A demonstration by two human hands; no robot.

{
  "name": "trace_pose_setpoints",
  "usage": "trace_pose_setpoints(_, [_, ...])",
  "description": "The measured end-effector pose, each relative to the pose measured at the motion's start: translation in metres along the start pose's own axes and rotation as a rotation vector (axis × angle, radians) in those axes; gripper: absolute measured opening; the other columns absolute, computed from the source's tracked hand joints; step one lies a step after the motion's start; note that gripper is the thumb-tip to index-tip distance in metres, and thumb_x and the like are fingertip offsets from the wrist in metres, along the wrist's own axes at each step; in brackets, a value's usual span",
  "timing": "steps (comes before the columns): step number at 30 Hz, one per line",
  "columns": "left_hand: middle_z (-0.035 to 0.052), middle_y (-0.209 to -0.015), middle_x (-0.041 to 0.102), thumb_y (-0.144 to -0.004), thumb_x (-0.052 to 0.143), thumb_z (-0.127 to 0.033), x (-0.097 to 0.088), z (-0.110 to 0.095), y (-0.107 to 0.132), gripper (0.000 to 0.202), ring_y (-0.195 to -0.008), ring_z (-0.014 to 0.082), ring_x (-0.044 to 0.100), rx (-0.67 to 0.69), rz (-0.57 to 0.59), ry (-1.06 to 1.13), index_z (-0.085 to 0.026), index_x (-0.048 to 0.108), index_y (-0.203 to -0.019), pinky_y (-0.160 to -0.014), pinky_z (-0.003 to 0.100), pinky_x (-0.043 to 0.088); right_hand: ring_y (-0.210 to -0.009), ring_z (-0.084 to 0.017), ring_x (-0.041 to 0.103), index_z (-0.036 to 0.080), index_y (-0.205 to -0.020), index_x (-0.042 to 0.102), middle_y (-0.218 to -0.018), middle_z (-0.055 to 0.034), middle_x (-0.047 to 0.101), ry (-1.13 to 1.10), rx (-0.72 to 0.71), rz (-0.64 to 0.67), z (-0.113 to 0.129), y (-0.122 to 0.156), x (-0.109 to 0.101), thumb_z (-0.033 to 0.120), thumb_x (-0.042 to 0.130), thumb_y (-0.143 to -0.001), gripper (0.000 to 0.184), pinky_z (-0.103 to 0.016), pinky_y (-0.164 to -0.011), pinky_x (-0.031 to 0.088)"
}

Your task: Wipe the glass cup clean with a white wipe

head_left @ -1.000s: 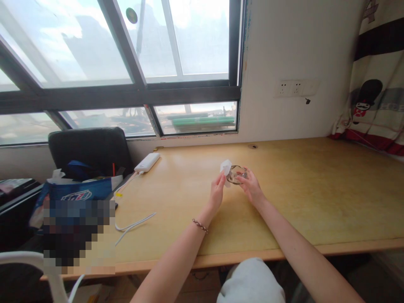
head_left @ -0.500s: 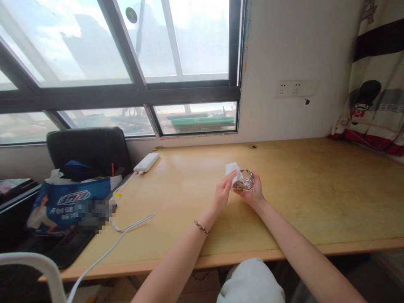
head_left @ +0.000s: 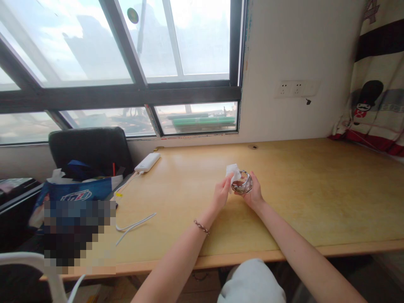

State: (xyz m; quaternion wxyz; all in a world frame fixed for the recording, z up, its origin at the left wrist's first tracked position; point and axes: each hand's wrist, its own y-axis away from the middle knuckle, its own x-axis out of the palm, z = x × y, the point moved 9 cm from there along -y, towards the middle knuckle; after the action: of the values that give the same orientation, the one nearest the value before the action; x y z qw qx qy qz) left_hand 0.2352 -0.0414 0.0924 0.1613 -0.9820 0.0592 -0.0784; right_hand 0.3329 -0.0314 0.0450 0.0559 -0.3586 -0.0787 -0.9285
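Note:
My right hand holds a small clear glass cup above the wooden desk, with its mouth tilted toward me. My left hand pinches a white tissue and presses it against the cup's rim on the left side. A beaded bracelet circles my left wrist. Both hands are closed and meet over the middle of the desk.
A white power bank with a white cable lies on the desk's left part. A black chair with a blue bag stands at the left. Wall sockets and a patterned cloth are at the right.
The cup was lifted and tipped toward me in my right hand. My left hand brought the tissue from above the cup to its rim.

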Motion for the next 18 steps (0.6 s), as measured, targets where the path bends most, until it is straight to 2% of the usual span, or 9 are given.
trace_pose_setpoints(5, [0.0026, -0.090, 0.066, -0.075, 0.046, -0.048, 0.004, -0.001, 0.000, 0.041, -0.091, 0.0217, 0.056, -0.016, 0.008, 0.041, -0.017, 0.065, -0.094, -0.085, 0.030, 0.039, -0.061, -0.021, 0.062, 0.018, -0.092, 0.058, -0.073, -0.0058, 0.066, 0.066, -0.067, -0.044, 0.007, 0.000, -0.002, 0.057, 0.038, -0.076, 0.047, -0.032, -0.047, 0.048])
trace_pose_setpoints(12, [0.0047, -0.091, 0.066, -0.077, 0.044, -0.050, -0.003, 0.010, -0.003, 0.044, -0.088, 0.0218, 0.058, -0.039, 0.025, 0.017, -0.016, 0.066, -0.093, -0.081, 0.030, 0.041, -0.050, -0.022, 0.060, 0.016, -0.094, 0.058, -0.067, -0.0095, 0.065, 0.192, 0.172, 0.002, -0.011, 0.000, -0.003, 0.067, 0.033, -0.072, 0.061, -0.026, -0.034, 0.039])
trace_pose_setpoints(15, [0.0043, -0.098, 0.064, -0.080, 0.041, -0.047, -0.002, 0.008, -0.002, 0.042, -0.094, 0.0227, 0.056, 0.007, 0.043, -0.079, -0.017, 0.063, -0.100, -0.086, 0.032, 0.039, -0.049, -0.021, 0.059, 0.016, -0.089, 0.059, -0.064, -0.0091, 0.065, 0.248, 0.198, 0.008, -0.017, -0.002, -0.006, 0.069, 0.032, -0.071, 0.062, -0.024, -0.033, 0.038])
trace_pose_setpoints(18, [0.0040, -0.111, 0.058, -0.081, 0.040, -0.043, 0.006, -0.006, 0.002, 0.040, -0.106, 0.0234, 0.050, 0.107, 0.092, -0.169, -0.019, 0.060, -0.106, -0.094, 0.034, 0.033, -0.047, -0.018, 0.058, 0.015, -0.080, 0.061, -0.061, -0.0078, 0.063, 0.265, 0.184, -0.008, -0.020, -0.003, -0.008, 0.068, 0.034, -0.071, 0.060, -0.023, -0.032, 0.036])
